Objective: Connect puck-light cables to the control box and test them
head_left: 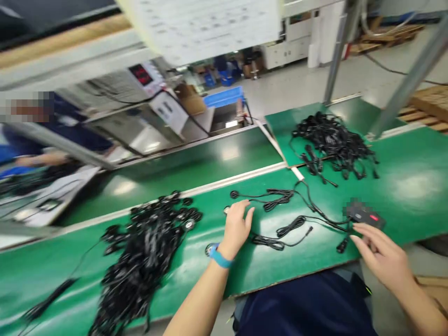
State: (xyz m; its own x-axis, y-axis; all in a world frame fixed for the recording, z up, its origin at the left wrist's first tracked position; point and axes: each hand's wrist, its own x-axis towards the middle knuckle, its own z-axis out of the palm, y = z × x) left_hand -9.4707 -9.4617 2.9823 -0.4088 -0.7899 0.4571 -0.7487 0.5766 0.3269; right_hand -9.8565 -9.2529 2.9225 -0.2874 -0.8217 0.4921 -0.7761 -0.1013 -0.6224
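Observation:
My left hand (237, 227), with a blue wristband, rests palm down on the green bench (413, 186), fingers spread and holding nothing I can see. Just beyond its fingertips lie coiled black cables (280, 197) with round ends. My right hand (383, 256) hovers over the bench's near edge, fingers stretched toward a small black box (366, 215) with a red mark. Thin black wires run from that box to another coil (291, 227).
A big heap of black cables (147, 252) lies to the left, another heap (332, 144) at the back right. A green conveyor belt (182, 172) runs behind the bench. Another person in blue (52, 140) works at far left. Metal posts (409, 79) rise at right.

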